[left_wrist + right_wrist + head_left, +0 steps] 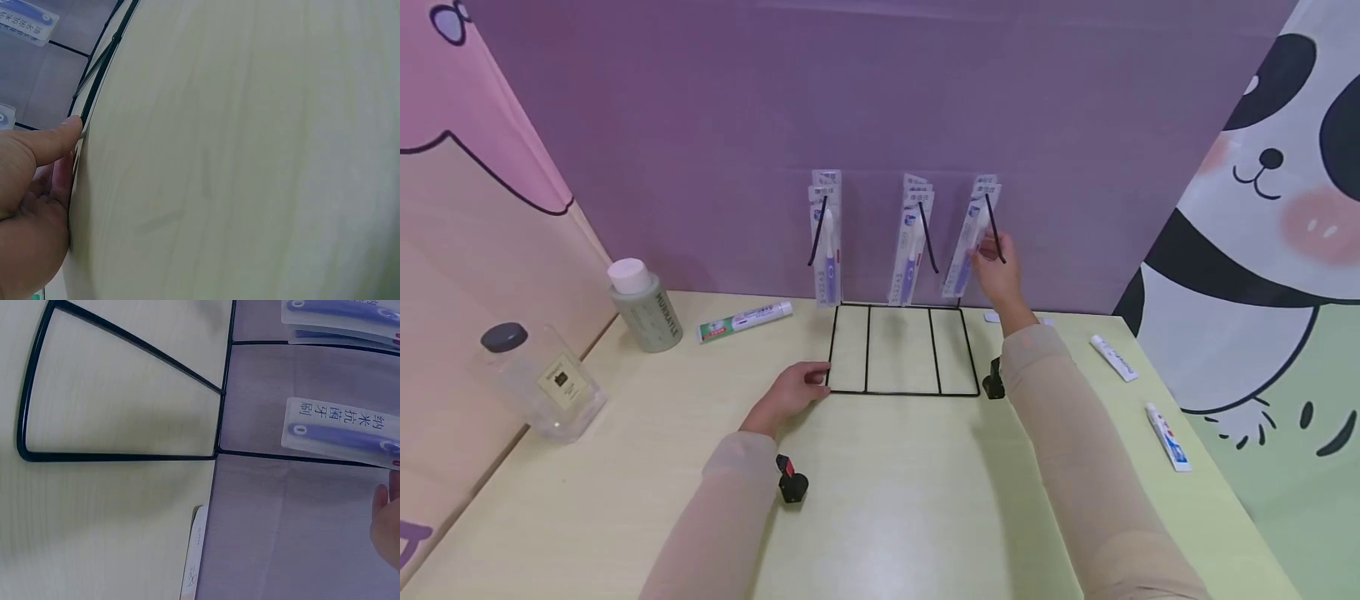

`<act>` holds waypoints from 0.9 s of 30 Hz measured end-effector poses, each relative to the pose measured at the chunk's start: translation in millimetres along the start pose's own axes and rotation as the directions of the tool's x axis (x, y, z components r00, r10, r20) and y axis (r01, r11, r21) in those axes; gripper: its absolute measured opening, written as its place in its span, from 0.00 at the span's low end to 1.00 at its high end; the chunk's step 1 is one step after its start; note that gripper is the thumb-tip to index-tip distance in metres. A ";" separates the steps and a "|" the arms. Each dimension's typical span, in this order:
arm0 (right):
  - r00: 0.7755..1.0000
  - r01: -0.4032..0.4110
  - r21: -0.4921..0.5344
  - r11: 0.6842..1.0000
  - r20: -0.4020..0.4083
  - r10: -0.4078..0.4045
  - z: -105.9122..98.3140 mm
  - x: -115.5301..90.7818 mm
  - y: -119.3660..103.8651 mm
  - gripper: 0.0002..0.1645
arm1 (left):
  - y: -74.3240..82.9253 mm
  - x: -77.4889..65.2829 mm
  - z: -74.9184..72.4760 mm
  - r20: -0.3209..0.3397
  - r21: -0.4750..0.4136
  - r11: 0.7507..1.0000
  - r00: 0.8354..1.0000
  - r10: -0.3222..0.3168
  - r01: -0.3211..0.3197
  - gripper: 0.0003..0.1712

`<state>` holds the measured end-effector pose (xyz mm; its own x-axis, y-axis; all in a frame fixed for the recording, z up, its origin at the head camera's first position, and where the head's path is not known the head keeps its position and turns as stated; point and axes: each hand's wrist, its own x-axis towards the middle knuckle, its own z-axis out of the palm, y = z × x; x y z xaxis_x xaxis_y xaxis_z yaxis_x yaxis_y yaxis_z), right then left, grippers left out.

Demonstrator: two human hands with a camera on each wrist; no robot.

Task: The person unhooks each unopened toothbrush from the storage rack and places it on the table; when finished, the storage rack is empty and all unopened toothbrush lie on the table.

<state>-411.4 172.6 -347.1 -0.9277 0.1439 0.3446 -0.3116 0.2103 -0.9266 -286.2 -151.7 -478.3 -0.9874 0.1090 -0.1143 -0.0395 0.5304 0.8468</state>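
A black wire display rack (904, 393) stands on the table against the purple backdrop, packaged toothbrushes on its three hooks. My left hand (792, 392) pinches the left side of its base near the front corner; in the left wrist view the thumb (59, 140) lies against the wire. At the right hook, my right hand (1002, 271) holds the edge of a packaged toothbrush (967, 250), which hangs tilted. Only part of that hand (389, 525) enters the right wrist view. More packaged toothbrushes hang from the middle hook (908, 250) and the left hook (827, 258).
On the left stand a clear bottle (561, 392) with a dark cap and a grey-green bottle (651, 312). A toothpaste tube (745, 321) lies near the rack. Two small tubes, one white (1114, 358) and one white-blue (1168, 437), lie at the right edge.
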 end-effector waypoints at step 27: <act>0.991 -0.008 0.058 0.998 0.135 0.000 -79.7 -39.2 -16.8 0.29 | 2.6 -1.4 -2.5 0.033 -0.007 1.000 0.999 -0.007 0.007 0.28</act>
<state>-353.3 240.5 -333.0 -0.9470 0.0118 0.3211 -0.3156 0.1531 -0.9364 -285.3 -152.5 -474.7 -0.9816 0.1330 -0.1372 -0.0475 0.5255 0.8495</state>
